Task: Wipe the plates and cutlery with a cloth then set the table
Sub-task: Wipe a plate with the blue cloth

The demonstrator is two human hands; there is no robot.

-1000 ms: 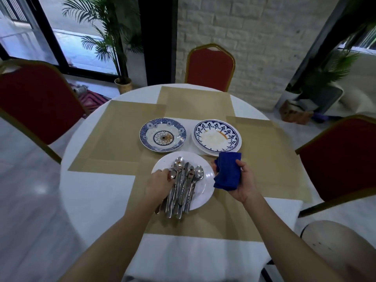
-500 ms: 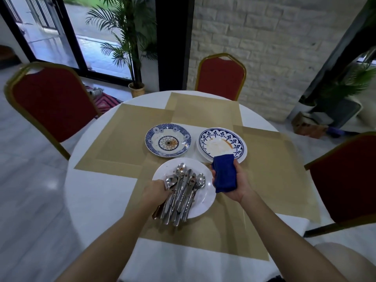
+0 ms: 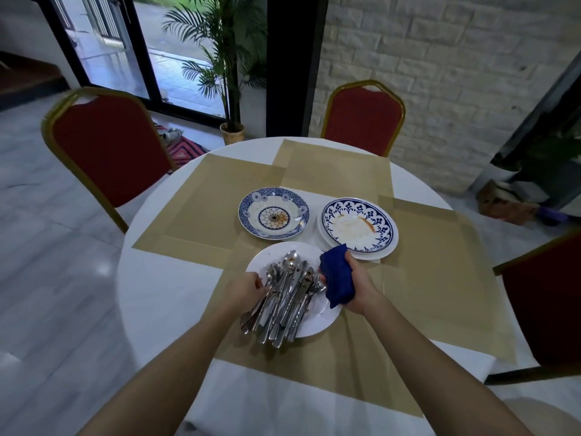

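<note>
Nearest, the left hand (image 3: pixel 248 287) pinches the cutlery (image 3: pixel 286 297) heaped on one white plate (image 3: pixel 317 317). The right hand (image 3: pixel 356 289) clutches one blue cloth (image 3: pixel 338 278). Farther across the tabletop (image 3: pixel 151 294) sit two patterned plates, the flower-centred plate (image 3: pixel 273 214) left, the stained plate (image 3: pixel 358 225) right. Three red chairs (image 3: pixel 364 118) stand beyond.

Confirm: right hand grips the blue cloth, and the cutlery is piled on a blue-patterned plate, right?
Not quite: the head view shows the cutlery piled on the plain white plate, not a blue-patterned one. The right hand does grip the blue cloth.
</note>
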